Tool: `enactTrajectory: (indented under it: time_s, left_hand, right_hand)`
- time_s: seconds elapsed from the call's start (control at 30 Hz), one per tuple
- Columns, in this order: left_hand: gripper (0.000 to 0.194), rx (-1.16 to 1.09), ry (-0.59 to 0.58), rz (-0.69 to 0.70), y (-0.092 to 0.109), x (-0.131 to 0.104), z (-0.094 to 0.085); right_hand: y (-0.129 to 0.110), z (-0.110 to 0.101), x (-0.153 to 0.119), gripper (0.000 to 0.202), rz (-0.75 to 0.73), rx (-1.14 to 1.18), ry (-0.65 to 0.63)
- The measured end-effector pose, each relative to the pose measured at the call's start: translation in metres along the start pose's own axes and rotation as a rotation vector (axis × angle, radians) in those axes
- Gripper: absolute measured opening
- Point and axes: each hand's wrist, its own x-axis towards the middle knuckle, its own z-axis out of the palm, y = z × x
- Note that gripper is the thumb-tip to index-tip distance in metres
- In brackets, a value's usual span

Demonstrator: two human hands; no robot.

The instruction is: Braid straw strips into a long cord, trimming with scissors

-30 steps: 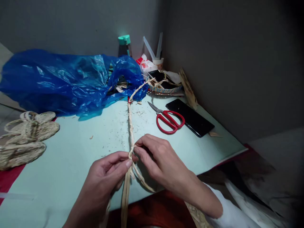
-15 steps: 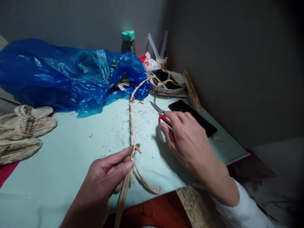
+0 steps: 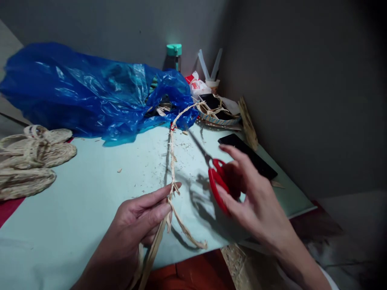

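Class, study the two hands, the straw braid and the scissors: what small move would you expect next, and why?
Probably the right hand settles its fingers into the red-handled scissors and brings the blades to the loose strand ends beside the left hand. That hand pinches the straw braid taut, stray ends stick out there, and the scissors are lifted, blades toward the braid.
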Motion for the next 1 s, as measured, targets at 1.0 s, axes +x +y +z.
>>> enactTrajectory:
  time_s: [1.0]
  left_hand:
    - [0.05,-0.093,-0.039,0.007,-0.006,0.0,-0.002]
  right_hand:
    - [-0.038,0.038,-0.04,0.036,-0.144,-0.164,-0.118]
